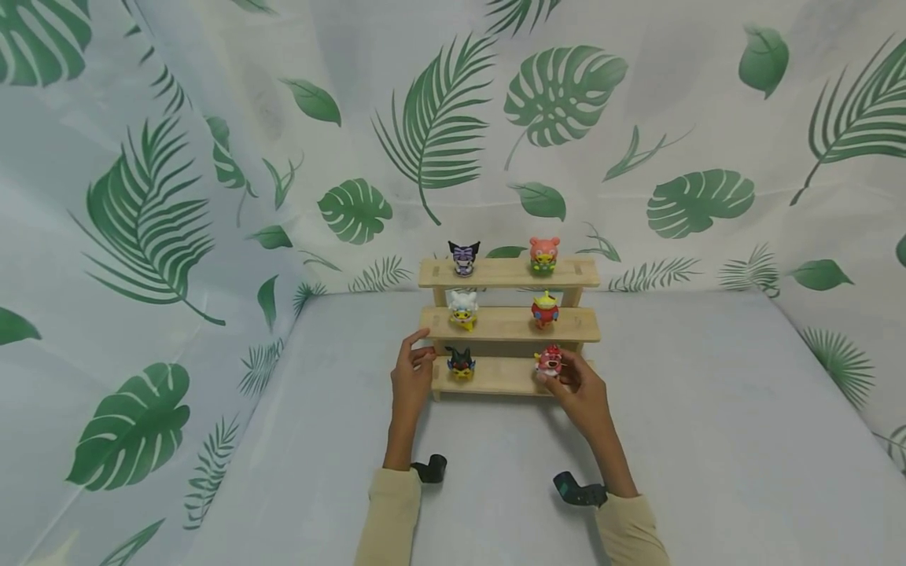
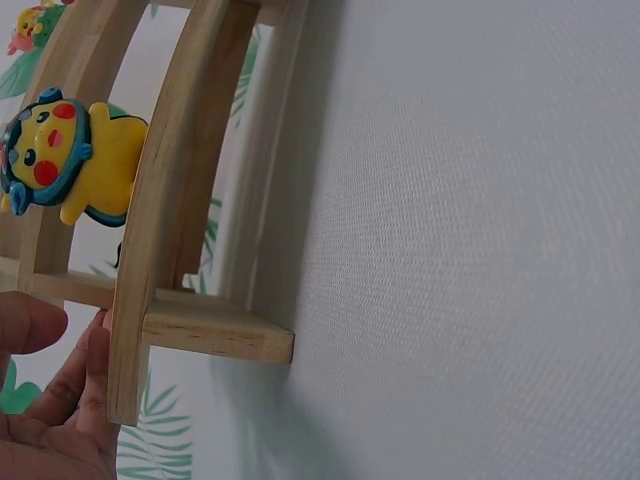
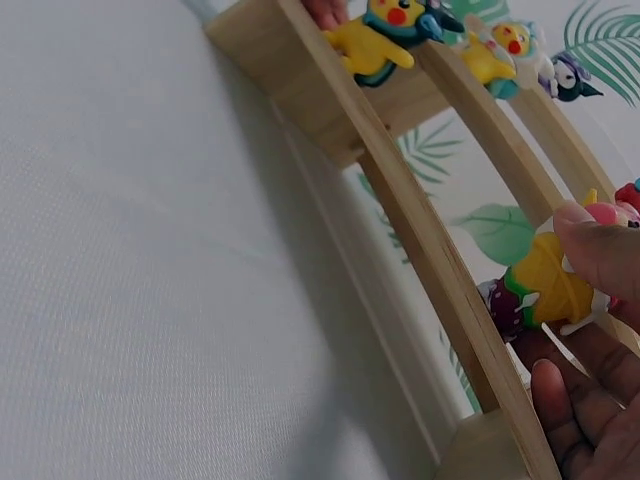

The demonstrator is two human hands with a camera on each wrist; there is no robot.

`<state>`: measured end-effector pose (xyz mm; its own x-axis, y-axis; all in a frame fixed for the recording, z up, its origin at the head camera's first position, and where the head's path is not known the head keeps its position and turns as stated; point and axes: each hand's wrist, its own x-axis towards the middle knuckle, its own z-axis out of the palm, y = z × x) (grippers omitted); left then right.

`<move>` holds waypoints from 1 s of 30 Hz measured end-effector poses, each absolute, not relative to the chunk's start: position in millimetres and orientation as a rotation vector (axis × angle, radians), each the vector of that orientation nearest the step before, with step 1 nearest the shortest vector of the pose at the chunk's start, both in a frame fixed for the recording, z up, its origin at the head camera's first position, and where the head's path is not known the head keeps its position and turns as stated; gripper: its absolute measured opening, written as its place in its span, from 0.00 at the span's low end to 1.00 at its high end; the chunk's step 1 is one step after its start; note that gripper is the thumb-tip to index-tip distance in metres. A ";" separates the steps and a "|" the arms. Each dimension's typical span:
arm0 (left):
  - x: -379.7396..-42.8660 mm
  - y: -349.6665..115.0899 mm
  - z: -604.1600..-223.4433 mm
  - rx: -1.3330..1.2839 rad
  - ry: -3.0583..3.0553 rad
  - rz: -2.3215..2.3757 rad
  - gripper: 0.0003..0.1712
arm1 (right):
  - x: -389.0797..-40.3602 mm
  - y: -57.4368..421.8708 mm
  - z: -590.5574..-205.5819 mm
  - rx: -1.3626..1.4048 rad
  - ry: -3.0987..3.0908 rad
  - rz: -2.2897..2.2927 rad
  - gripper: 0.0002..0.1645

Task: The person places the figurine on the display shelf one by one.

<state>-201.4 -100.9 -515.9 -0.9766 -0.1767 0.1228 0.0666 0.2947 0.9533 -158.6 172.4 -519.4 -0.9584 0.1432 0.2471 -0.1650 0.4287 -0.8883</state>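
My right hand (image 1: 583, 393) pinches a red-and-pink figurine (image 1: 549, 362) between thumb and fingers at the right of the bottom tier. Up close, the figurine (image 3: 550, 275) shows a yellow back and a dark purple base, right at the board; I cannot tell if it bears weight there. My left hand (image 1: 412, 376) touches the left end of the wooden three-tier stand (image 1: 495, 384). In the left wrist view, its fingers (image 2: 85, 375) rest against the stand's side, with the thumb apart. On the bottom tier's left stands a yellow figurine with a dark hood (image 1: 462, 364).
Higher tiers hold a white-hooded figurine (image 1: 463, 310), a red-and-yellow one (image 1: 545, 310), a purple-black one (image 1: 464, 258) and a pink-hooded one (image 1: 543, 256). Leaf-patterned cloth (image 1: 453, 102) stands behind the white tabletop (image 1: 694, 393). Wrist cameras (image 1: 580, 489) sit on both wrists.
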 end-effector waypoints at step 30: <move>-201.1 -101.1 -517.5 0.092 -2.355 -1.725 0.27 | -150.8 172.4 -513.9 0.035 -2.395 1.591 0.36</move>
